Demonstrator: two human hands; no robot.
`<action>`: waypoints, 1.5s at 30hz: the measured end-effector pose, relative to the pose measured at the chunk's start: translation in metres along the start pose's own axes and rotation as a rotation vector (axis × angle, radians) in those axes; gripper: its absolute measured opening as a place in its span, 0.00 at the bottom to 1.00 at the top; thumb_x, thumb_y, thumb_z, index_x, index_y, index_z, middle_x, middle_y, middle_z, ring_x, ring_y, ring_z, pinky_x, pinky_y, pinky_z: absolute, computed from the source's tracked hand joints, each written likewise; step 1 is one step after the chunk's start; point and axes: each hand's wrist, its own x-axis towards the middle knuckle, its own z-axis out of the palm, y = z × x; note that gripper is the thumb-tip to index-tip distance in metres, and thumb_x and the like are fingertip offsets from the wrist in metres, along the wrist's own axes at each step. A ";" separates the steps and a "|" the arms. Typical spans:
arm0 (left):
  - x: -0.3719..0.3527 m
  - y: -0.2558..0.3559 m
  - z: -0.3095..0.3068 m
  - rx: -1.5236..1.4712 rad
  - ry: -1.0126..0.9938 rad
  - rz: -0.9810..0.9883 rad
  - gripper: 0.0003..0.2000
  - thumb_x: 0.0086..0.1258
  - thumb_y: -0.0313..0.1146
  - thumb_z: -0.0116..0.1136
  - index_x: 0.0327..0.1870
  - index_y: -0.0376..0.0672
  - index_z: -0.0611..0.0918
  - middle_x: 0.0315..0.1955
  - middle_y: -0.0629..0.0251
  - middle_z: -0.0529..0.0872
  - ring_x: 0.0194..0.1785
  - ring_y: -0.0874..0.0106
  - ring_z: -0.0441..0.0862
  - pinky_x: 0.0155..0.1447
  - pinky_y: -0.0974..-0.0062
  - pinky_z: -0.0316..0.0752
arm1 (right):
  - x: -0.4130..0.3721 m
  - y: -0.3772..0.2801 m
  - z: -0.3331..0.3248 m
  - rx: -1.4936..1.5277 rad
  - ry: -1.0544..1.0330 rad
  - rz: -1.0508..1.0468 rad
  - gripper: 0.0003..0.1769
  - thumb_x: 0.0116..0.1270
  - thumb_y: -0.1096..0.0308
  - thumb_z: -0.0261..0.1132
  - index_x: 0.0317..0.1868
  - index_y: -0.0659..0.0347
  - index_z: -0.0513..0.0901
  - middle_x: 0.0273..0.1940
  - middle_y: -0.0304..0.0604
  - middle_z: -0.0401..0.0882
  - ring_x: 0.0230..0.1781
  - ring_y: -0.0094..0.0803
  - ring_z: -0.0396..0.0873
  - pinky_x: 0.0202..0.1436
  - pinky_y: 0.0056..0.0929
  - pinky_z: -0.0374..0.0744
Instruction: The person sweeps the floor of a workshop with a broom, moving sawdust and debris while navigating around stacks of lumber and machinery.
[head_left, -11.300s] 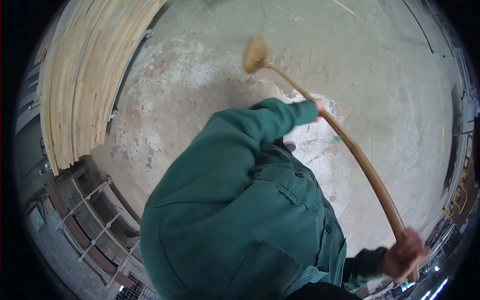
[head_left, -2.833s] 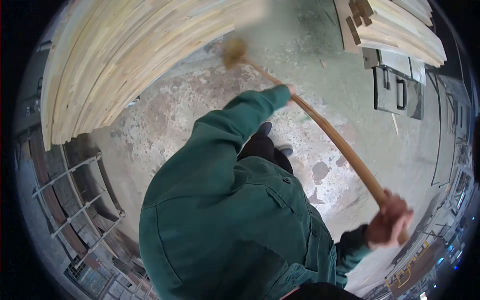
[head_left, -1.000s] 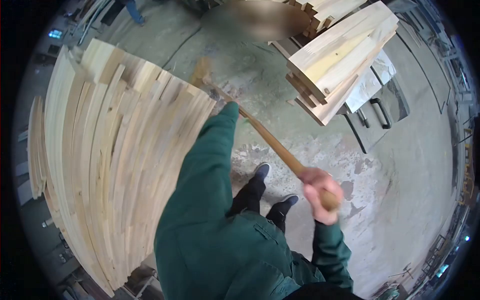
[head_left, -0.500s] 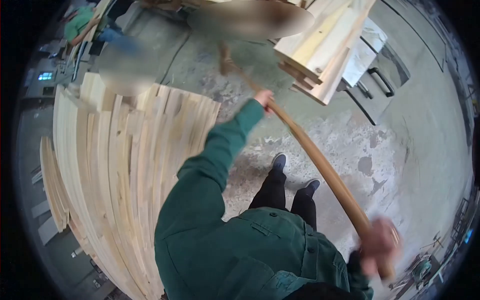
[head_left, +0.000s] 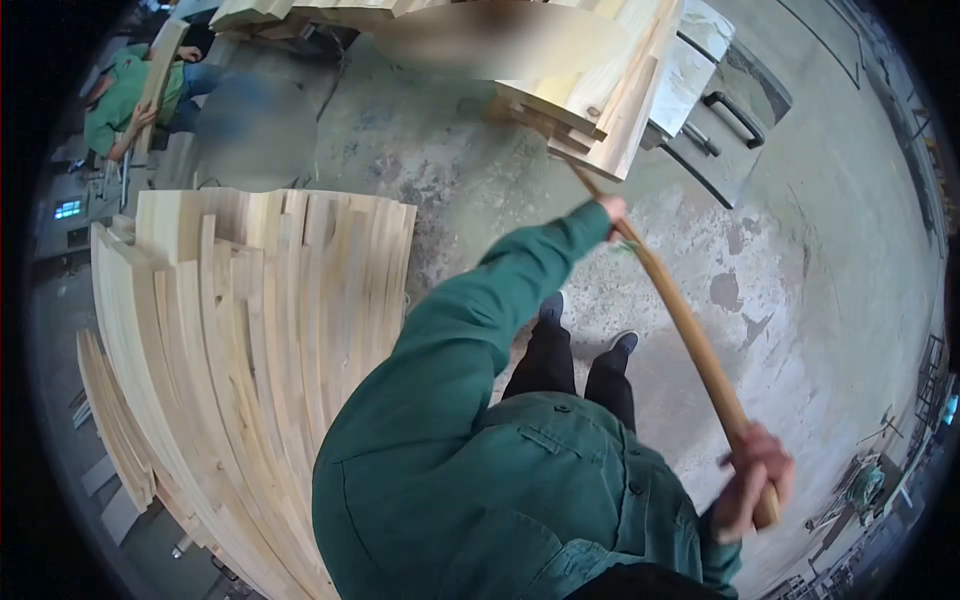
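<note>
My left hand (head_left: 614,214) is closed round the middle of a long wooden pole (head_left: 690,335), with that arm stretched forward. Lower down, my right hand (head_left: 757,478) grips the same pole close to its near end, which pokes out below the fingers. The pole slants from the lower right up toward a raised stack of boards (head_left: 575,95). Its far part passes under the stack's near corner in this view, where a brownish shape is blurred. A bit of green shows on the pole just below my left hand.
Long pale boards (head_left: 290,330) lie side by side in a large pile at my left. A person in a green shirt (head_left: 125,95) holds a board at the upper left. A white-topped stand with a black handle (head_left: 735,118) adjoins the raised stack. Worn concrete floor (head_left: 760,270) lies around my feet.
My left hand has swung to the right with the pole, whose far end has moved rightward to the raised stack. My right hand stays near the pole's end. The view has shifted a little.
</note>
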 end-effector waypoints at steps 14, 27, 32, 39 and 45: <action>-0.176 -0.001 0.067 -0.632 0.092 0.069 0.08 0.45 0.35 0.41 0.16 0.41 0.64 0.09 0.64 0.65 0.08 0.73 0.64 0.08 0.81 0.58 | -0.047 -0.040 -0.139 -0.739 -0.361 -0.298 0.10 0.39 0.67 0.54 0.12 0.63 0.64 0.13 0.42 0.64 0.12 0.30 0.63 0.15 0.22 0.63; -0.071 0.019 0.063 -0.174 -0.086 -0.204 0.12 0.46 0.39 0.40 0.12 0.41 0.66 0.08 0.64 0.67 0.06 0.76 0.61 0.07 0.83 0.58 | -0.041 -0.013 -0.097 -0.525 -0.102 -0.017 0.07 0.45 0.70 0.48 0.15 0.63 0.64 0.15 0.40 0.63 0.14 0.25 0.61 0.18 0.18 0.62; -0.177 0.055 0.122 -0.497 -0.085 -0.070 0.05 0.42 0.31 0.46 0.15 0.40 0.66 0.08 0.65 0.66 0.06 0.75 0.62 0.05 0.83 0.58 | -0.019 -0.095 -0.131 -0.063 -0.483 -0.204 0.05 0.37 0.67 0.53 0.15 0.57 0.65 0.14 0.41 0.65 0.12 0.33 0.65 0.14 0.28 0.66; -0.025 -0.001 -0.020 -0.142 0.181 -0.208 0.10 0.44 0.35 0.38 0.09 0.43 0.63 0.05 0.68 0.62 0.06 0.77 0.58 0.07 0.84 0.53 | 0.009 0.072 -0.055 0.472 -0.012 0.157 0.04 0.43 0.74 0.48 0.17 0.66 0.65 0.23 0.47 0.66 0.26 0.30 0.64 0.29 0.25 0.62; 0.009 0.000 0.098 0.312 -0.042 -0.180 0.13 0.47 0.40 0.35 0.12 0.42 0.68 0.09 0.65 0.67 0.09 0.75 0.62 0.11 0.79 0.59 | -0.014 0.044 -0.100 0.273 0.280 0.160 0.06 0.47 0.69 0.45 0.18 0.62 0.60 0.17 0.41 0.61 0.26 0.32 0.63 0.23 0.23 0.63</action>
